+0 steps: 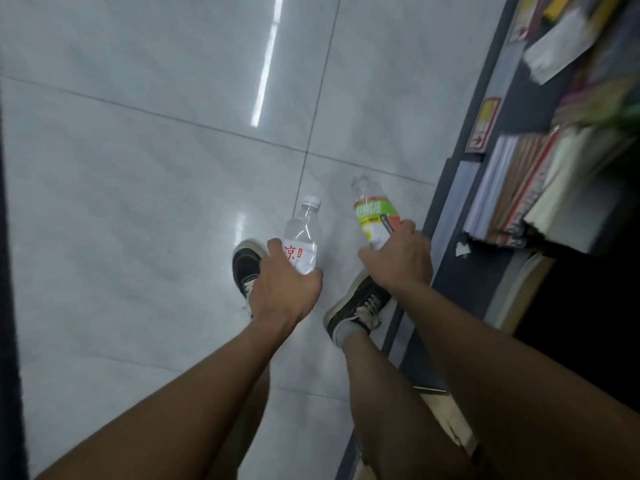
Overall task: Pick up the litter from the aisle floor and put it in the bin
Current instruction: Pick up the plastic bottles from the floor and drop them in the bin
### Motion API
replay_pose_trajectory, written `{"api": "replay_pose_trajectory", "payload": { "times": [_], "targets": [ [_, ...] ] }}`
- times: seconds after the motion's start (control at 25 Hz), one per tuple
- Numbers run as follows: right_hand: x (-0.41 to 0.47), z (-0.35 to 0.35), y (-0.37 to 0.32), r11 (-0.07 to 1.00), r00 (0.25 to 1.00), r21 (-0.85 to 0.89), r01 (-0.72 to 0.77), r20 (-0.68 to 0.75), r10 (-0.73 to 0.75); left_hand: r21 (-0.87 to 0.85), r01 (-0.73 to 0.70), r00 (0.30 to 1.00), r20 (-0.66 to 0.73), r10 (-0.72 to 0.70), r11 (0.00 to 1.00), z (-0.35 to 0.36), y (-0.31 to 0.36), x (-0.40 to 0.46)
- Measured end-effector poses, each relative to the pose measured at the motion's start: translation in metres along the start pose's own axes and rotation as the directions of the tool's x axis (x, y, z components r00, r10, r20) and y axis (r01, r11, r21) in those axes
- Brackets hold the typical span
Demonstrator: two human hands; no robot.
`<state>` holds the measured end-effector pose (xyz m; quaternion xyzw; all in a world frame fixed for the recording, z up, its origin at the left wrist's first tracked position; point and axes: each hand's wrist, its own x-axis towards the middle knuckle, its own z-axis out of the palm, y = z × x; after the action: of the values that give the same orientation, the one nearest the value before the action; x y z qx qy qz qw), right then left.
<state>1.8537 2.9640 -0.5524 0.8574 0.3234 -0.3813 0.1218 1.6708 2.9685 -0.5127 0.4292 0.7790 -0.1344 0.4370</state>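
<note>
Both hands are loaded. The left hand has its fingers and thumb wrapped round the lower half of a clear bottle with red print, white cap pointing to the far side. The right hand grips the base end of a green-labelled bottle, whose open neck, no cap that I can make out, also points away. Both bottles are held above the tiled aisle floor, just ahead of the dark sneakers, with the bookshelf close on the right. No bin shows anywhere in view, so it has yet to be found

Likely trouble from here:
- The uncapped bottle may dribble any leftover liquid if it tips neck-down on the way; whether it holds any I cannot tell
- Both bottles are thin and smooth, and the right one is held only at its end, so a loosened grip or a swing of the arm could let it slip and roll along the glossy tiles
- The right arm passes near the shelf edge and the stacked books; a knock there could jar the bottle free or disturb the stock
- With neither hand free, a lidded bin would force an awkward one-handed shuffle
</note>
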Motion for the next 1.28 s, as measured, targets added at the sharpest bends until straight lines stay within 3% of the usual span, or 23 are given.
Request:
{"api": "replay_pose_trajectory", "payload": {
  "times": [0.2,0.4,0.68,1.0,1.16,1.28],
  "targets": [
    [-0.162,-0.105,-0.037,0.999,0.997,-0.026,0.018,0.078,-0.016,0.030,-0.128,0.991,0.036,0.127,0.991,-0.154,0.021,-0.105],
    [-0.301,-0.186,-0.073,0.999,1.000,0.048,-0.002,0.011,0.002,0.142,-0.302,0.953,0.071,0.294,0.943,-0.293,0.012,-0.183],
    [-0.470,-0.210,-0.098,0.981,0.992,0.190,-0.046,-0.108,0.067,0.216,-0.486,0.871,0.202,0.448,0.847,-0.433,-0.025,-0.247],
    [-0.608,-0.156,-0.053,0.876,0.945,0.446,-0.183,-0.165,0.281,0.402,-0.699,0.714,0.332,0.617,0.592,-0.459,-0.042,-0.309],
    [-0.677,-0.099,-0.020,0.713,0.869,0.633,-0.303,-0.125,0.480,0.457,-0.801,0.590,0.496,0.637,0.387,-0.428,-0.053,-0.348],
    [-0.741,-0.040,-0.008,0.519,0.770,0.760,-0.391,-0.039,0.637,0.468,-0.865,0.478,0.653,0.588,0.184,-0.399,-0.070,-0.395]
  ]
}}
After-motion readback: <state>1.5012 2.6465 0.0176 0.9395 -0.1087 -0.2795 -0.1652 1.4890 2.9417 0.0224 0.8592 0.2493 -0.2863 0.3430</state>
